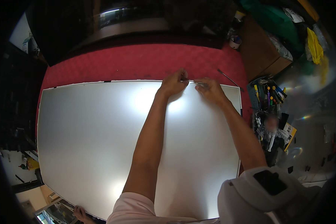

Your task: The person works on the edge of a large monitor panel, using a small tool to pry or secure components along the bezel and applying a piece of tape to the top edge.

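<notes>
A large, flat, silvery-white panel [93, 123] with a thin edge strip lies in front of me, and both my arms reach across it to its far edge. My left hand [173, 83] is closed at that edge, its fingertips pinching something small and dark that I cannot make out. Just to its right, my right hand [212, 92] is closed around a thin stick-like tool [201, 83], whose tip points toward the left hand. The tool's exact kind is too small to tell.
Red padded cloth [138, 59] lies under the panel. A thin screwdriver-like rod [227, 77] rests beyond the far right corner. A bin of hand tools [270, 93] and a cardboard box [263, 48] stand at right. Another person's hand [80, 213] touches the near left edge.
</notes>
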The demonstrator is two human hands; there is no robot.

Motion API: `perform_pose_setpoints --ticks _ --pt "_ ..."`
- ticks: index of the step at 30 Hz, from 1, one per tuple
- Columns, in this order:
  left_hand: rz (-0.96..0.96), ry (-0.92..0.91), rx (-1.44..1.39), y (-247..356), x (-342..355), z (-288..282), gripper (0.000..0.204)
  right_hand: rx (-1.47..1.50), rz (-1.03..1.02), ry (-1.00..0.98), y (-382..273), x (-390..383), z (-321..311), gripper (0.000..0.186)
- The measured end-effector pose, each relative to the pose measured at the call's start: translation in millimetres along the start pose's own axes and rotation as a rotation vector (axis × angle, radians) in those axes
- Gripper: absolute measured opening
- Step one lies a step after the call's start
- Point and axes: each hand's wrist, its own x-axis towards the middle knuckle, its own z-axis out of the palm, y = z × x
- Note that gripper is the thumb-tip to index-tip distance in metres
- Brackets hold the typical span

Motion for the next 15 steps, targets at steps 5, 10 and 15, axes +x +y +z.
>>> perform_pose_setpoints --ticks 5,10,15 --pt "0.054 -0.023 0.064 6.1 -4.1 4.5 0.039 -0.065 -0.048 0.033 4.5 -1.7 -0.4 0.027" --pt "0.083 -0.033 0.058 5.4 -5.7 3.3 0.039 -0.042 0.136 0.039 6.6 8.5 7.0 0.025" --pt "0.029 -0.024 0.112 4.0 -3.8 3.5 0.038 -0.060 0.153 0.020 4.7 9.7 6.8 0.025"
